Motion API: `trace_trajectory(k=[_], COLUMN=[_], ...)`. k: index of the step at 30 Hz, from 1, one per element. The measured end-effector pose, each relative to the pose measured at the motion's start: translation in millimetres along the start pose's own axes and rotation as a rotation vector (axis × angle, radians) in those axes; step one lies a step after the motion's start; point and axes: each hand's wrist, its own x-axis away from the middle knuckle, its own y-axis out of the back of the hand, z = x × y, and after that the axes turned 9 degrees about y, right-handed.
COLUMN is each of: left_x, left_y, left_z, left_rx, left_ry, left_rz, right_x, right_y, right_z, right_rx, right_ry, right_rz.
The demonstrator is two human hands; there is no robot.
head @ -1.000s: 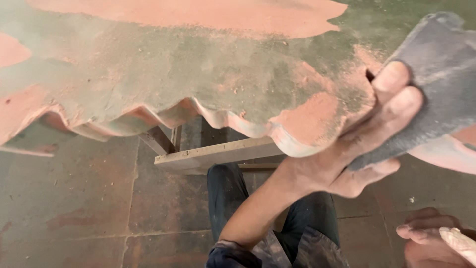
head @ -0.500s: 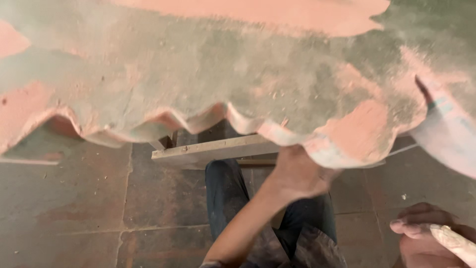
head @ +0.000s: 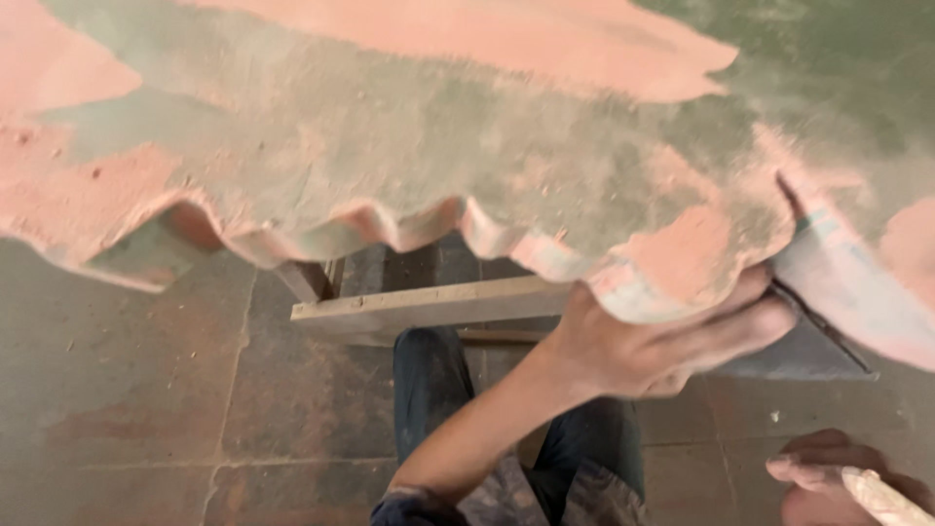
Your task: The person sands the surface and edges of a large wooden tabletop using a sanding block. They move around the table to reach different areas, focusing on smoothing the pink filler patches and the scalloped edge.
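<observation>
Sanding the scalloped tabletop [head: 409, 146] edge, grey sandpaper [head: 828, 282] is pinched in the left hand [head: 662, 341] grip and is best kept flat; a stick [head: 881, 497] is clasped in the right hand [head: 838, 482].

Left hand [head: 662, 336] now lower than second ago: then up on top of scalloped board [head: 409, 146] edge, fingers spread over grey sandpaper [head: 828, 292]; now tucked under edge, fingers curled against underside. Sandpaper, earlier draped flat across fingers on upper face, now folded around edge, mostly below board, blurred. Board fills more of view, pink patch at top wider. Right hand [head: 838, 482] with pale stick [head: 881, 499] slightly further left along bottom edge of view.
</observation>
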Motion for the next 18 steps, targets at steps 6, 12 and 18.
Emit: trace_trajectory(k=[6, 12, 18], left_x=[13, -46, -61], left_y=[43, 66, 62], left_z=[-25, -57, -88], left_rx=[0.133, -0.224, -0.149], left_ry=[-0.079, 0.178, 0.208], left_rz=[-0.29, 0.041, 0.171], right_x=[-16, -12, -23], right_y=[16, -8, -28], right_z=[-11, -16, 19], right_rx=[-0.096, -0.068, -0.01], right_ry=[0.048, 0.095, 0.078], right_rz=[0.022, -0.107, -0.222])
